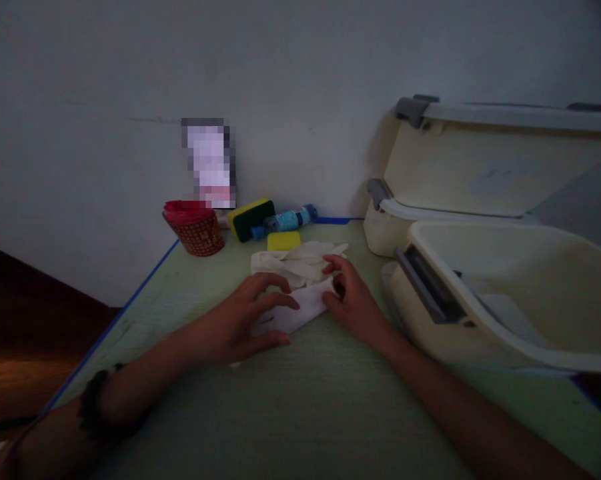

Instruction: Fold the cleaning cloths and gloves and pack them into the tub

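A folded white cloth (300, 308) lies on the table between my hands; its exact kind is unclear. Over its left end, my left hand (245, 317) is spread with fingers and thumb apart. My right hand (353, 297) is curled at the cloth's right end, the thumb and fingers closed around its edge and the index finger reaching forward. Just behind lies a crumpled off-white fabric piece (295, 263), partly covered by the folded cloth and near my right fingertips.
Toward the wall stand a red basket (200, 233), a blurred-out phone-like panel (210, 163), a yellow-green sponge (250, 220), a yellow sponge (283, 241) and a lying bottle (290, 219). An open cream bin (430, 327) and another lidded bin (377, 230) occupy the right side.
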### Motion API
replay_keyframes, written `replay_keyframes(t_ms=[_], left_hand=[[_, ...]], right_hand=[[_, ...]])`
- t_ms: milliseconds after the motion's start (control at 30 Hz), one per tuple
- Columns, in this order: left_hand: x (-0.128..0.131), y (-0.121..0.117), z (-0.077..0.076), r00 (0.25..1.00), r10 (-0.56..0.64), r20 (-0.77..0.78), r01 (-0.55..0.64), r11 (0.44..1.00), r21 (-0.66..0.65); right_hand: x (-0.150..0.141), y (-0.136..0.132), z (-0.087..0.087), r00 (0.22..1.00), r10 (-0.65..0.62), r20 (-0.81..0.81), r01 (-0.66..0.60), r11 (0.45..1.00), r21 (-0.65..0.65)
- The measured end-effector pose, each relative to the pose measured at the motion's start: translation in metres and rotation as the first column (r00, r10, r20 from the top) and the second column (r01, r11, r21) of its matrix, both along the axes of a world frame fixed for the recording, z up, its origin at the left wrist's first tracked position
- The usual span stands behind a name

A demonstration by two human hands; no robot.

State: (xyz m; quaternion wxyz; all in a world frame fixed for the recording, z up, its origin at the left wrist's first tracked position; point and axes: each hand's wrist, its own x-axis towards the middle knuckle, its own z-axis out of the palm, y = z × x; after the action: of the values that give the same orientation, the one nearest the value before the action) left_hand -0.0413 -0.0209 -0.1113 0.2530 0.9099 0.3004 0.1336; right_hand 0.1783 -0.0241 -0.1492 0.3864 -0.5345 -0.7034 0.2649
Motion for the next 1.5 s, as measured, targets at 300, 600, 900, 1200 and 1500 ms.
replay_keyframes(t_ms=[300, 600, 900, 1200, 1500], left_hand=[[0.002, 0.006, -0.007, 0.999, 0.006, -0.045, -0.001, 0.994, 0.111], [0.0, 0.009, -0.009, 0.974, 0.201, -0.103, -0.195, 0.979, 0.063], [0.0, 0.009, -0.006, 0.988, 0.13, -0.087, -0.13, 0.992, 0.004], [0.003, 0.005, -0.003, 0.976, 0.131, -0.172, -0.132, 0.991, 0.003], [0.001, 0.004, -0.001, 0.991, 0.107, -0.081, -0.113, 0.99, -0.078]], right_hand=[[-0.009, -0.008, 0.001, 0.994, 0.049, 0.1, -0.055, 0.997, 0.051], [-0.01, -0.014, 0.004, 0.918, -0.06, 0.393, 0.022, 0.995, 0.1], [-0.009, -0.013, 0.001, 0.929, -0.077, 0.363, 0.037, 0.993, 0.116], [-0.008, -0.014, 0.007, 0.908, -0.051, 0.416, 0.01, 0.995, 0.099], [-0.009, -0.016, 0.01, 0.874, -0.028, 0.484, 0.0, 0.998, 0.058]])
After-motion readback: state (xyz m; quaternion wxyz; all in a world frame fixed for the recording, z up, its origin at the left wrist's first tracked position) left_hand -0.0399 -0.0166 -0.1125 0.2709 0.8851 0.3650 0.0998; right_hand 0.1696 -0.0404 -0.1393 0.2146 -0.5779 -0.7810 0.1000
